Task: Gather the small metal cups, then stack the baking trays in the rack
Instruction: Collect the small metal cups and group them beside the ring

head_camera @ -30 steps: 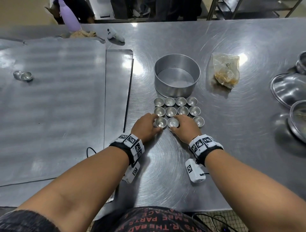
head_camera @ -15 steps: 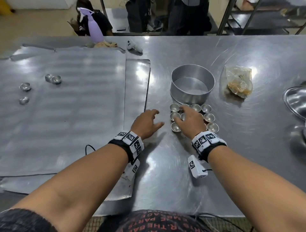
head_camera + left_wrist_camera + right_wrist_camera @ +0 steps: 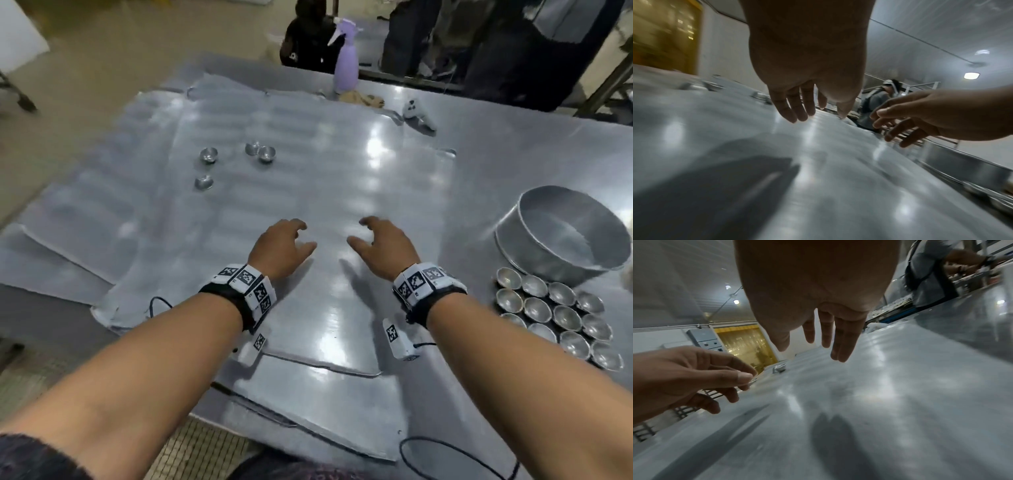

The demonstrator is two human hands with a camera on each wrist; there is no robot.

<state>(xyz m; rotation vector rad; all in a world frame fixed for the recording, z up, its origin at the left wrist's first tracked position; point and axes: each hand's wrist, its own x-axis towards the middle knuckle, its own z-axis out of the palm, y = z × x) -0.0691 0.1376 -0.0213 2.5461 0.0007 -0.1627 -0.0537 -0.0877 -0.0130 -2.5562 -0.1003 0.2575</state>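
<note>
Several small metal cups (image 3: 555,318) sit packed in rows on the steel table at the right, beside a round cake tin (image 3: 561,233). Several loose cups (image 3: 208,155) lie apart on the far left part of the flat baking trays (image 3: 342,178); one of them shows as a cup (image 3: 780,367) in the right wrist view. My left hand (image 3: 284,240) and right hand (image 3: 380,243) hover side by side over the trays with their fingers relaxed and empty. Both are well short of the loose cups. The wrist views show the same bare left hand (image 3: 807,105) and right hand (image 3: 818,340).
A purple spray bottle (image 3: 346,65), a crumpled cloth (image 3: 363,99) and a small white device (image 3: 416,113) stand at the table's far edge. The overlapping trays overhang the near edge. A black cable (image 3: 445,459) loops at the front. People stand behind the table.
Both hands have left the packed cups and moved left over the baking trays. My view has swung left, so the loose cups have come into view.
</note>
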